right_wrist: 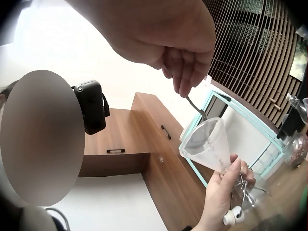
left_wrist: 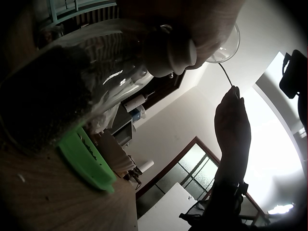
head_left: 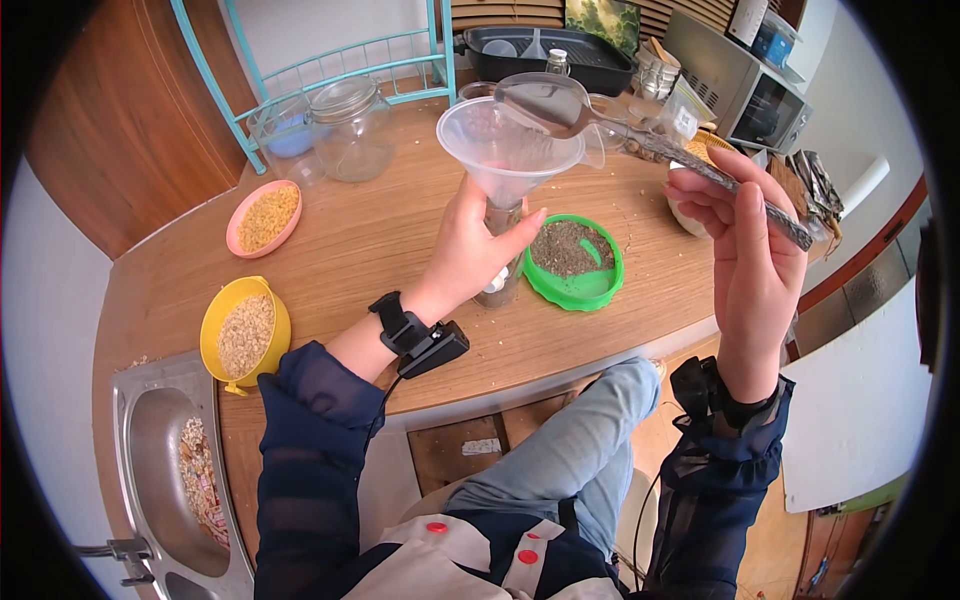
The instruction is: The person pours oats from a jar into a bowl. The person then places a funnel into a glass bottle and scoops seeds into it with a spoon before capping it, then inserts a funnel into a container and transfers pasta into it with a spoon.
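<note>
My left hand (head_left: 462,255) grips a clear glass swing-top bottle (left_wrist: 110,72) around its neck, just below a translucent plastic funnel (head_left: 485,155) set in the mouth. The bottle stands on the table with dark grains in its lower part, and its white stopper (right_wrist: 233,215) hangs at the side. In my right hand (head_left: 755,235), a large metal spoon (head_left: 655,145) is pinched by its handle, its bowl over the funnel's far rim. Just right of the bottle lies a green lid-like dish (head_left: 598,298) partly covered with dark, grainy material.
To the left are a yellow bowl (head_left: 282,325) of flakes, a pink dish (head_left: 236,240) of yellow bits and a metal sink (head_left: 150,420). Behind stand a glass jar (head_left: 352,140), a turquoise rack (head_left: 350,50) and a black pan (head_left: 600,75). A microwave (head_left: 765,110) is back right.
</note>
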The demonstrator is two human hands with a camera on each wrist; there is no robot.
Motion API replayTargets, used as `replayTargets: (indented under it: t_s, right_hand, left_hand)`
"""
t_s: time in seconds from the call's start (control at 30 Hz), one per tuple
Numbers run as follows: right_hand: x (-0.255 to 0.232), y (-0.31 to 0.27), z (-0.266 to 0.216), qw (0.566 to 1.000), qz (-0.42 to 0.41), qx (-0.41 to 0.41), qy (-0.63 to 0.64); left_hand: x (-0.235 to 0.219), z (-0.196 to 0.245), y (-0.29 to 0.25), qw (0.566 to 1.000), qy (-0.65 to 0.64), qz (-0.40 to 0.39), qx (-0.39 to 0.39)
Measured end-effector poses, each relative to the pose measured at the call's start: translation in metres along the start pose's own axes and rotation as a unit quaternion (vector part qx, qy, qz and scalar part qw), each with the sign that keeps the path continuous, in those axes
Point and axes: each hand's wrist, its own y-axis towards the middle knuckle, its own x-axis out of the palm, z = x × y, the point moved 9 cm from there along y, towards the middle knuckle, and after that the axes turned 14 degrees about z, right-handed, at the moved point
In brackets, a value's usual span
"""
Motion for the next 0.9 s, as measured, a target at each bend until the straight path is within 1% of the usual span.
replayTargets:
  t_s: [0.03, 0.07, 0.13, 0.17, 0.2, 0.23, 0.27, 0.3, 0.37, 0.4, 0.43, 0.5, 0.6, 0.7, 0.77, 0.83, 0.87, 0.9]
  right_hand:
    - [0.001, -0.001, -0.002, 1.000, -0.006, -0.019, -0.018]
    - [0.001, -0.001, -0.002, 1.000, -0.006, -0.019, -0.018]
    - [0.005, -0.005, -0.013, 0.994, -0.030, -0.090, -0.051]
    - [0.004, -0.007, -0.013, 0.994, -0.029, -0.090, -0.051]
    - [0.007, -0.013, -0.025, 0.978, -0.043, -0.174, -0.108]
    - [0.010, -0.020, -0.035, 0.951, -0.057, -0.256, -0.164]
    - [0.016, -0.028, -0.048, 0.912, -0.100, -0.342, -0.203]
    - [0.015, -0.030, -0.049, 0.912, -0.100, -0.341, -0.205]
    - [0.015, -0.052, -0.060, 0.865, -0.098, -0.431, -0.237]
    - [0.005, -0.058, -0.055, 0.866, -0.075, -0.421, -0.258]
    - [0.001, -0.068, -0.049, 0.866, -0.075, -0.421, -0.260]
    - [-0.020, -0.073, -0.027, 0.890, 0.002, -0.347, -0.296]
    - [-0.037, -0.083, 0.023, 0.903, 0.027, -0.232, -0.360]
    - [-0.045, -0.090, 0.066, 0.916, 0.017, -0.163, -0.367]
    - [-0.047, -0.094, 0.079, 0.915, 0.013, -0.156, -0.372]
    - [-0.047, -0.094, 0.088, 0.914, 0.007, -0.146, -0.377]
    - [-0.046, -0.094, 0.090, 0.917, 0.004, -0.149, -0.370]
    - [-0.045, -0.094, 0.091, 0.920, 0.000, -0.151, -0.363]
  left_hand:
    - [0.000, 0.000, 0.000, 1.000, -0.003, 0.003, -0.003]
    - [0.000, 0.001, 0.000, 1.000, -0.003, 0.002, -0.003]
    - [0.001, 0.002, 0.000, 1.000, -0.003, -0.002, -0.003]
    - [0.001, 0.002, 0.000, 1.000, -0.003, -0.002, -0.003]
    - [0.001, 0.001, -0.001, 1.000, -0.005, -0.003, -0.004]
    - [0.001, 0.001, -0.001, 1.000, -0.008, -0.003, -0.004]
    - [0.001, 0.000, -0.001, 1.000, -0.009, -0.004, -0.005]
    - [0.001, -0.002, -0.001, 1.000, -0.009, -0.008, -0.020]
    - [0.002, -0.006, -0.002, 0.999, -0.013, -0.012, -0.035]
    - [0.002, -0.009, -0.002, 0.999, -0.017, -0.013, -0.044]
    - [0.003, -0.010, -0.002, 0.998, -0.021, -0.015, -0.053]
    - [0.003, -0.008, -0.002, 0.998, -0.036, -0.007, -0.051]
    - [0.003, -0.006, -0.002, 0.998, -0.041, -0.003, -0.038]
    - [0.003, -0.005, -0.001, 0.999, -0.024, -0.009, -0.028]
    - [0.003, -0.005, -0.001, 0.999, -0.017, -0.012, -0.029]
    - [0.002, -0.003, 0.000, 1.000, -0.004, -0.011, -0.006]
    - [0.003, -0.003, -0.001, 1.000, -0.004, -0.011, -0.006]
    - [0.001, -0.006, -0.001, 1.000, -0.012, 0.000, -0.022]
